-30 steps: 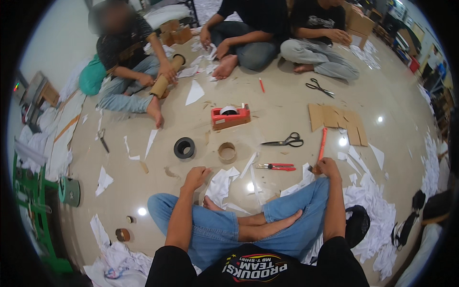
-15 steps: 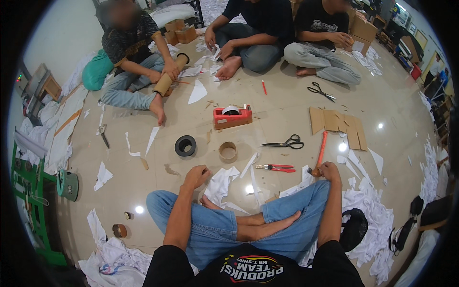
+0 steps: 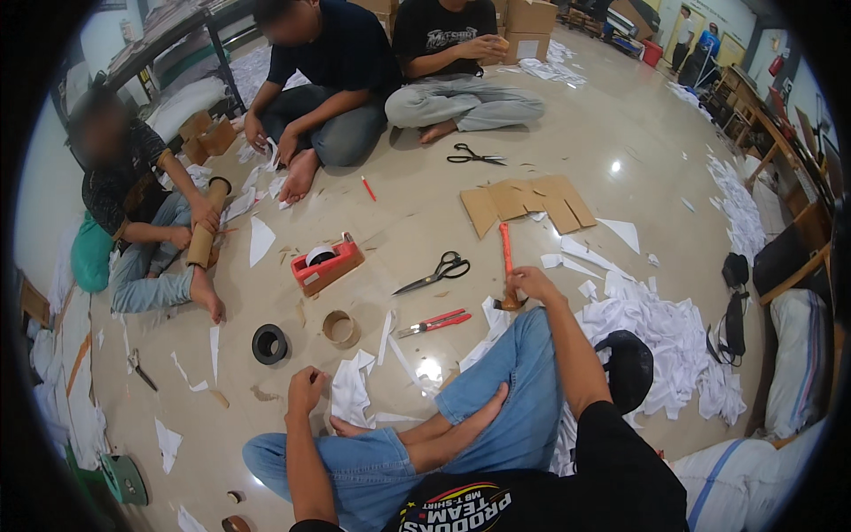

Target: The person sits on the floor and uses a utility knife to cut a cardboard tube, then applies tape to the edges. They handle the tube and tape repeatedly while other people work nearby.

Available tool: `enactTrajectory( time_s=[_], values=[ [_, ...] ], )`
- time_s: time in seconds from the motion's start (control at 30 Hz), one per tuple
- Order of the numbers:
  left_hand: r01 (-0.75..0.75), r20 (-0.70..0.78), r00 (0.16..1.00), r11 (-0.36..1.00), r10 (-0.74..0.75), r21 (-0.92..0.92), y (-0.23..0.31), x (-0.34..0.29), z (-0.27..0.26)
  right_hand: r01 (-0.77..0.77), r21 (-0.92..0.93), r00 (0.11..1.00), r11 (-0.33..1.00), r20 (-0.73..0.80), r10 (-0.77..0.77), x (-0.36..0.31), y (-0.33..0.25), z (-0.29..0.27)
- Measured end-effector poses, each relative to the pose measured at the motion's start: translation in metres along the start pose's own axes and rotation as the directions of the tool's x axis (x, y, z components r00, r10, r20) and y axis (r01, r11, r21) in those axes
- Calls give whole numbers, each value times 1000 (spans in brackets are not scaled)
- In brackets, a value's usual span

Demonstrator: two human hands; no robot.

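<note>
My left hand hovers above my left knee with its fingers curled in and nothing visible in them. Beside it lie a crumpled white cloth scrap, a brown tape roll and a black tape roll. By my right knee, my right hand has its bent fingers at the lower handle of an orange-handled tool. The tool's dark head lies on the floor under the hand; I cannot make out its exact kind. A red utility knife and black-handled scissors lie between my hands.
A red tape dispenser, a flat cardboard piece, a red pencil and second scissors lie farther off. White scraps are heaped at my right beside a black bag. Three people sit opposite, one holding a cardboard tube.
My view has turned to the right, so the floor items and people appear farther left. My right hand stays at the orange-handled tool, and my left stays curled near my knee.
</note>
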State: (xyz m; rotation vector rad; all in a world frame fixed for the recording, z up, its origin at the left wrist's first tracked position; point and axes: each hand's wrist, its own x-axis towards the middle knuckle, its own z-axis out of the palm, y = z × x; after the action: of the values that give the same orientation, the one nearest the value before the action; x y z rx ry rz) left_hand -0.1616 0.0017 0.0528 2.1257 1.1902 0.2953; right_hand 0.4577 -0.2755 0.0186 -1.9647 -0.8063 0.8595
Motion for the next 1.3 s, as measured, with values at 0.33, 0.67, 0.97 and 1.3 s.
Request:
enactTrajectory(
  time_s=[0.33,0.67,0.97,1.3],
  values=[
    [47,-60,997,999,-47,0,-17,-17,-20,231,137,575,963,-818,-22,24,-127,-58],
    [15,5,1000,999,-15,49,-10,-19,-19,77,-276,816,958,-535,-219,13,-27,44],
    [26,22,999,999,-27,27,-8,-11,-15,-254,-25,909,967,-349,230,27,24,27],
    [26,22,999,999,-27,44,-12,-16,-17,-258,-10,940,966,-235,248,6,-11,43]
  ],
)
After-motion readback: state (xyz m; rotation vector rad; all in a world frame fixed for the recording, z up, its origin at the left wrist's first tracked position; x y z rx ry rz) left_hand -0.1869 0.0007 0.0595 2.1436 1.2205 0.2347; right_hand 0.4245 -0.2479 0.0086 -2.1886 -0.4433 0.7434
